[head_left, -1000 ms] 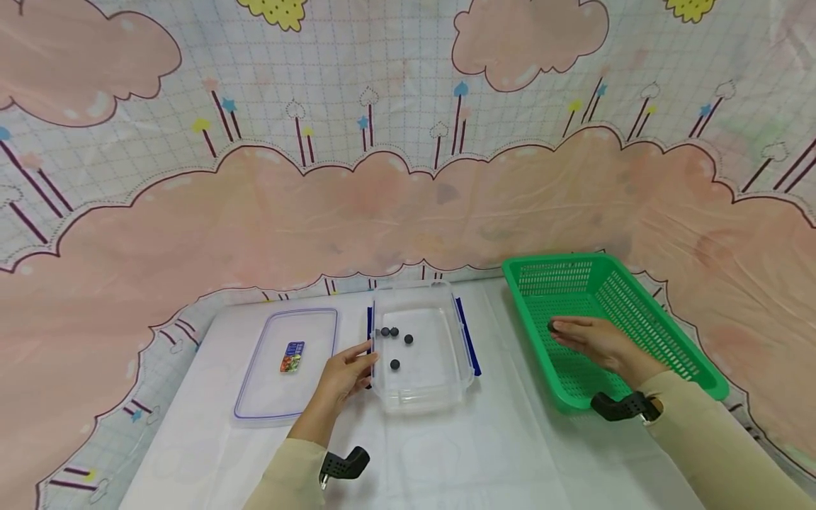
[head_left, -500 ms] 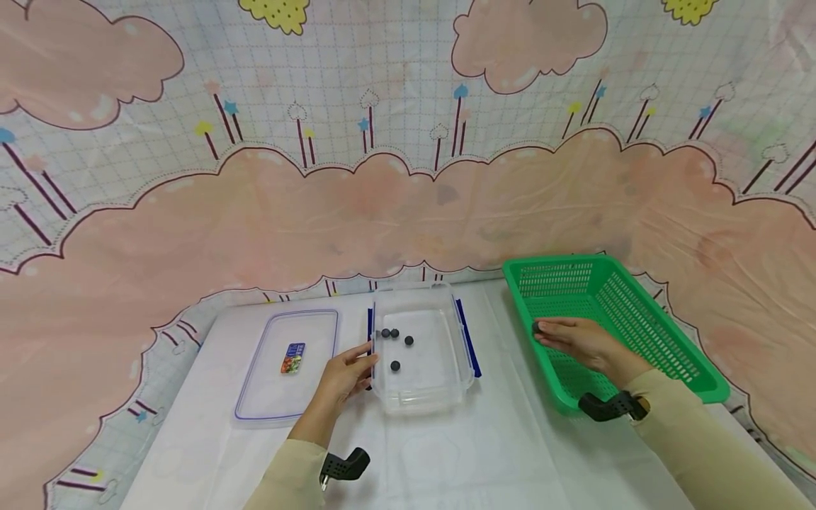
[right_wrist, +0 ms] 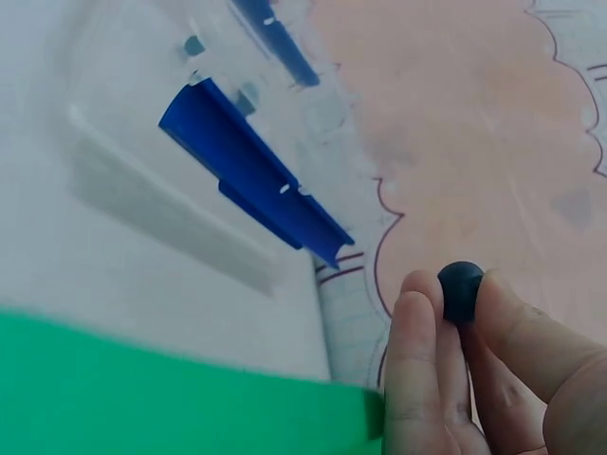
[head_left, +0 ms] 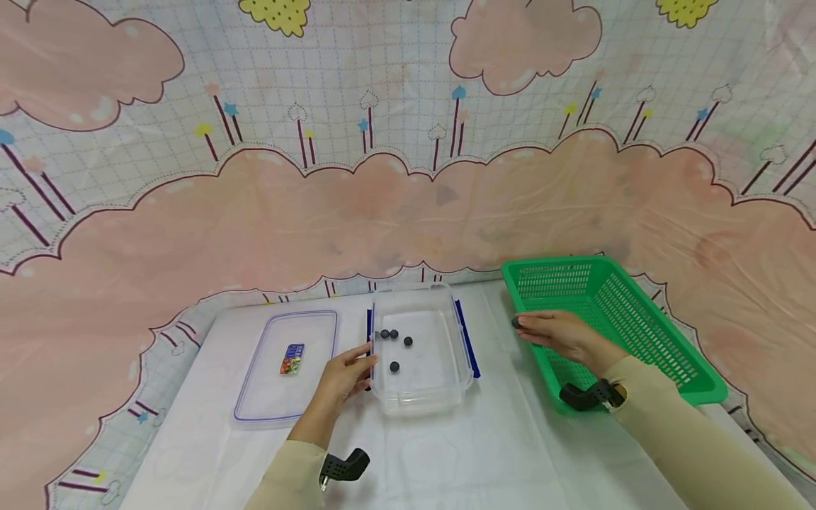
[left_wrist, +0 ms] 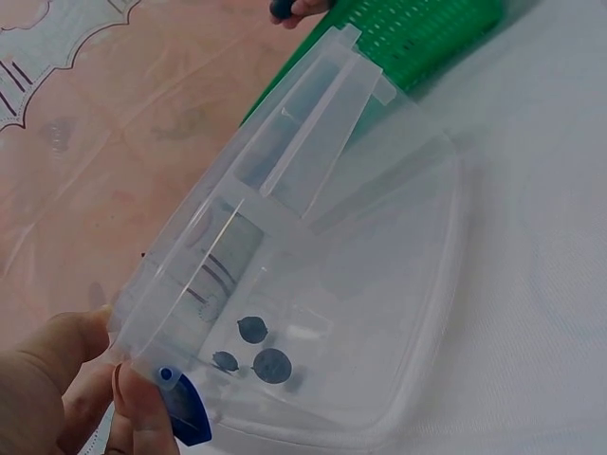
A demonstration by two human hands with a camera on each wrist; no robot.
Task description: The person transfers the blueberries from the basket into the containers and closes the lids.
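Observation:
In the head view, my left hand (head_left: 344,375) grips the left side of a clear plastic box (head_left: 440,397), close to one of its blue clips (left_wrist: 185,408). Several dark, round blueberries (head_left: 408,341) lie on the box floor, mostly toward the left. Over the near-left rim of a green basket (head_left: 542,361) is my right hand (head_left: 567,336). Another blueberry (right_wrist: 460,292) is pinched between its thumb and fingertips, as the right wrist view shows.
A clear lid (head_left: 268,389) with a blue seal line and a small colourful label (head_left: 292,359) lies left of the box. The box's right blue clip (head_left: 468,340) hangs outward toward the basket. A patterned cloth (head_left: 408,219) rises behind the white table (head_left: 484,453).
My right hand has moved left with the blueberry, from over the basket's inside to past its left rim. The left hand keeps its hold on the box.

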